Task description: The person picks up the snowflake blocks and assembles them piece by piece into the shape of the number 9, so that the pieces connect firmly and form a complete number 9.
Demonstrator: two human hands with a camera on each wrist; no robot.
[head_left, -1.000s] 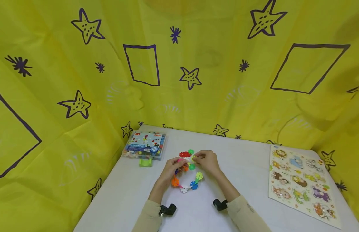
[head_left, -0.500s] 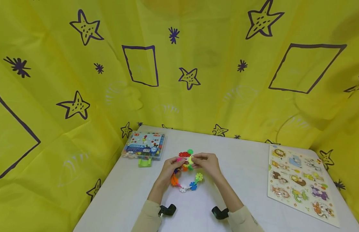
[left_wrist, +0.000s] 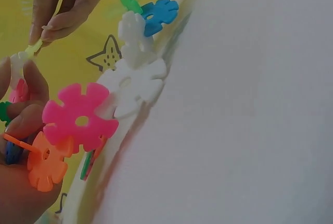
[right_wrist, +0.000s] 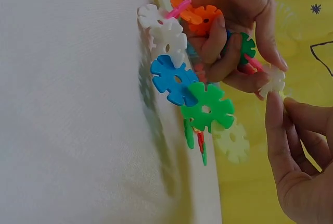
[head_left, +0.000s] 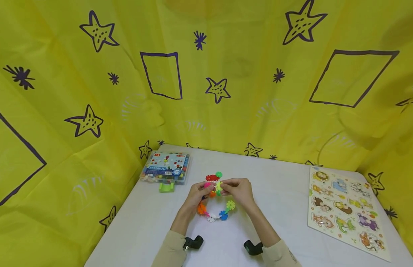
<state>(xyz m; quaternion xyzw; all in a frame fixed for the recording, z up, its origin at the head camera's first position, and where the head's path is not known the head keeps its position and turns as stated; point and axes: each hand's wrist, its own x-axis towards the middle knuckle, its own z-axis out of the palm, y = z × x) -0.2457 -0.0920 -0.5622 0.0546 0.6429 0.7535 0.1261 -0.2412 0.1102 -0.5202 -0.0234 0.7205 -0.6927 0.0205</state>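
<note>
Left hand (head_left: 197, 193) curling its fingers around a chain of plastic flower pieces (head_left: 217, 211) on the white table (head_left: 286, 200), right hand (head_left: 239, 189) pinching a yellow piece (head_left: 218, 185) at the chain's top end, toy box (head_left: 166, 168) sitting nearby.

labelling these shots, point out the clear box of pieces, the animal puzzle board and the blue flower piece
clear box of pieces (head_left: 166, 168): head view, printed lid.
animal puzzle board (head_left: 346, 207): head view, middle.
blue flower piece (right_wrist: 171, 79): right wrist view, its face.

Both forearms wear long, cream-beige fabric sleeves, the left sleeve (head_left: 168, 252) and right sleeve (head_left: 278, 256) ending just short of the wrists. A small black plastic camera unit (head_left: 192, 243) is strapped beneath each wrist. Both hands are bare.
</note>
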